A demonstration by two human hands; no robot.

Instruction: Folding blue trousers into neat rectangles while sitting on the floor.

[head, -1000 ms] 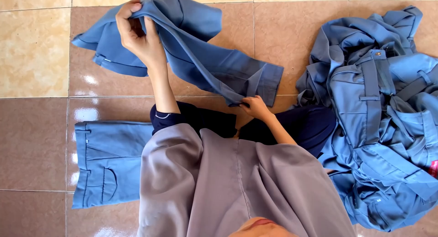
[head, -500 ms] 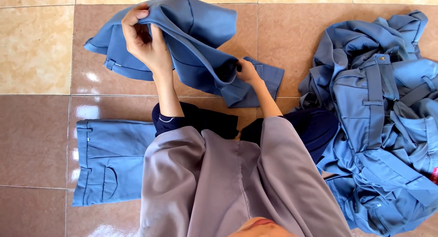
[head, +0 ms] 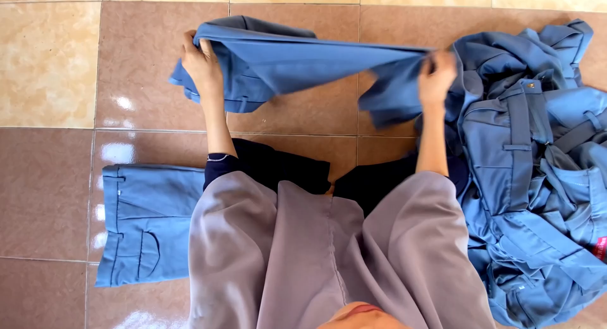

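Overhead, looking down at a person seated on a tiled floor of tan and brown squares. Both arms reach forward and hold a blue garment stretched out sideways above the floor, between the two hands. The left hand is closed around one end of the cloth, fingers curled over its top edge, with a bunched fold hanging just below it. The right hand is pinched tight on the other end, and a short flap of the same cloth droops beside it. The stretched cloth forms a fairly straight, taut upper edge from hand to hand.

On the person's left, flat on the tiles, lies a folded pair of blue trousers, its back pocket showing, partly tucked under a grey skirt that covers the person's lap. On the right sits a loose pile of blue clothes, crumpled, with straps and pockets showing, touching the right forearm.
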